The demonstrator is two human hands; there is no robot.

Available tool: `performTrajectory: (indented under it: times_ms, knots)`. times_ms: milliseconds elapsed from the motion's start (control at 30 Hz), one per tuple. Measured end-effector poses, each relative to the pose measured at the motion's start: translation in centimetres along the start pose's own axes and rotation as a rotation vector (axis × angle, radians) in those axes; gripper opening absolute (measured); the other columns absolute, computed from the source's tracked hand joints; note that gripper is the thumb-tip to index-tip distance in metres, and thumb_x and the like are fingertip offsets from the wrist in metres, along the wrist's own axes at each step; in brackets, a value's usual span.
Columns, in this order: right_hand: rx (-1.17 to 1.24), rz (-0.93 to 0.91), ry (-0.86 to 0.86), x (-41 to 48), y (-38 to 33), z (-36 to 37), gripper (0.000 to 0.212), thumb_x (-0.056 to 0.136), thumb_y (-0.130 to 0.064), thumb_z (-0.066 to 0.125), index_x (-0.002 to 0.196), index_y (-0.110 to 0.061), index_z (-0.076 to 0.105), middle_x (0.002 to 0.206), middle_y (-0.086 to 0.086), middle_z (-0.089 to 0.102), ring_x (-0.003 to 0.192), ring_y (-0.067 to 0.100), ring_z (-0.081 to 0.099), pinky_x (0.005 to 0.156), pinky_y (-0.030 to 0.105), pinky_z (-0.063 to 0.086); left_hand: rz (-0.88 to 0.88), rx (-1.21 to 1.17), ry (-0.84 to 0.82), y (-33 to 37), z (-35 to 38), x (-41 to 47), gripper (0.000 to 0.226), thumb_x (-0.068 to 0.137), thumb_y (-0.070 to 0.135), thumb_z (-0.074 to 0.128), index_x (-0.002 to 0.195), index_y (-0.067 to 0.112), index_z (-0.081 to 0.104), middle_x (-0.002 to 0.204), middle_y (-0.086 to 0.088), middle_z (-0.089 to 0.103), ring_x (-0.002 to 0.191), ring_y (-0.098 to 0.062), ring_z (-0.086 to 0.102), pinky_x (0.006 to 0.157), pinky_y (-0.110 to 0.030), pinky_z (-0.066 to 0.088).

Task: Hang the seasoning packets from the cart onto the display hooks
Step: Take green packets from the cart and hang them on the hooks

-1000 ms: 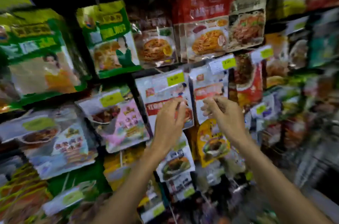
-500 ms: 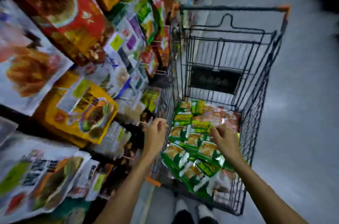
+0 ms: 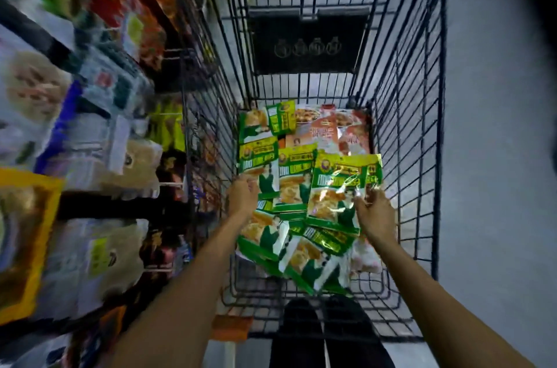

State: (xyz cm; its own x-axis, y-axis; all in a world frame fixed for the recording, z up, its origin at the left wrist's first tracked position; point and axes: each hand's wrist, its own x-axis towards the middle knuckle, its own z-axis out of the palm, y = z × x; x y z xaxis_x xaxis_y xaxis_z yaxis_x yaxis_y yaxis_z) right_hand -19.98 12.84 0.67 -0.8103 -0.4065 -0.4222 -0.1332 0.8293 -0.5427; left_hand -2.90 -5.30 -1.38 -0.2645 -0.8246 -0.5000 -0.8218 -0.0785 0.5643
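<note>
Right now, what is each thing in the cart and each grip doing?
Left grip, fingers curled, hold unclear.
Right grip, pinches the top green packet.
Other green packets, lying loose in a heap.
Red packets, lying flat at the far end.
Cart, partly filled, packets on its floor.

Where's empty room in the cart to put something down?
Only at the near end of the cart: bare wire floor between the green packets and the near wall. Middle and far end are crowded with green and red packets.
</note>
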Motion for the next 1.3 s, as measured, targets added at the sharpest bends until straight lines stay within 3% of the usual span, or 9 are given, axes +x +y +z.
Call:
performTrajectory:
  times_ms: [167,267,333,533,667,800,967,1100,1300]
  knots:
    - [-0.106,0.083,0.013,2.0,1.5,2.3,0.043,0.092,-0.03,0.062,0.114,0.007,0.054,0.11,0.025,0.06,0.106,0.037,0.055,0.082,0.038,0.044,0.016,0.141,-0.031,-2.3,3.1,3.9,0.025,0.1,0.013,0.039,0.114,0.0,0.056,0.108,-0.013,0.057,0.109,-0.027,0.051,0.087,-0.037,0.04]
    - [-0.151,0.115,0.04,2.6,1.4,3.3,0.053,0.089,-0.041,0.065,0.115,0.003,0.052,0.117,0.019,0.052,0.11,0.031,0.048,0.085,0.038,0.044,0.072,0.306,-0.098,-3.3,4.4,4.9,0.041,0.102,0.018,0.037,0.141,0.006,0.039,0.146,-0.014,0.037,0.131,-0.031,0.038,0.105,-0.04,0.035]
    - [-0.154,0.138,0.056,2.8,1.2,3.7,0.061,0.084,-0.043,0.07,0.119,0.001,0.048,0.119,0.018,0.049,0.112,0.032,0.047,0.09,0.043,0.047,0.096,0.317,-0.103,-3.7,5.1,4.6,0.046,0.102,0.02,0.038,0.146,0.008,0.032,0.152,-0.013,0.03,0.136,-0.031,0.032,0.11,-0.041,0.03]
    - [-0.182,0.21,0.076,3.1,0.2,4.5,0.066,0.079,-0.036,0.076,0.123,0.0,0.043,0.124,0.02,0.051,0.117,0.037,0.049,0.094,0.049,0.044,0.214,0.172,0.059,-3.6,6.0,2.5,0.033,0.1,0.019,0.045,0.123,0.003,0.061,0.132,-0.015,0.054,0.116,-0.033,0.051,0.096,-0.039,0.042]
    - [-0.07,0.228,0.074,3.5,0.6,4.5,0.063,0.073,-0.027,0.083,0.119,-0.001,0.047,0.118,0.019,0.056,0.113,0.038,0.053,0.094,0.051,0.044,-0.032,-0.048,0.062,-2.2,5.9,4.0,0.04,0.09,0.022,0.065,0.124,0.003,0.055,0.125,-0.016,0.054,0.115,-0.034,0.051,0.093,-0.044,0.046]
    - [-0.091,0.224,0.022,4.1,1.3,4.6,0.053,0.072,-0.03,0.083,0.104,0.003,0.058,0.107,0.021,0.061,0.099,0.035,0.058,0.083,0.046,0.05,-0.252,0.004,-0.094,-1.4,5.3,6.6,0.073,0.077,0.027,0.079,0.135,0.002,0.042,0.137,-0.019,0.045,0.125,-0.036,0.046,0.102,-0.044,0.043]
    - [-0.01,0.207,0.041,4.1,1.4,4.5,0.04,0.068,-0.024,0.086,0.084,-0.005,0.055,0.09,0.016,0.063,0.074,0.024,0.052,0.051,0.027,0.03,-0.279,-0.028,-0.111,-1.3,4.8,8.2,0.068,0.067,0.022,0.087,0.122,0.001,0.053,0.129,-0.018,0.055,0.116,-0.036,0.055,0.097,-0.046,0.047]
    - [0.09,0.185,-0.006,3.6,1.3,4.4,0.041,0.073,-0.021,0.083,0.097,-0.003,0.054,0.09,0.007,0.057,0.081,0.023,0.053,0.065,0.028,0.035,-0.285,-0.016,-0.128,-1.4,4.9,7.9,0.072,0.066,0.023,0.088,0.126,0.004,0.053,0.134,-0.018,0.051,0.118,-0.034,0.054,0.097,-0.042,0.048]
    - [0.134,0.148,0.0,3.0,1.4,4.4,0.037,0.076,-0.019,0.08,0.09,-0.012,0.047,0.086,0.002,0.053,0.079,0.021,0.05,0.065,0.027,0.033,-0.245,-0.004,-0.218,-1.6,4.5,8.4,0.075,0.066,0.028,0.087,0.13,0.017,0.049,0.14,-0.013,0.043,0.124,-0.03,0.046,0.095,-0.033,0.045]
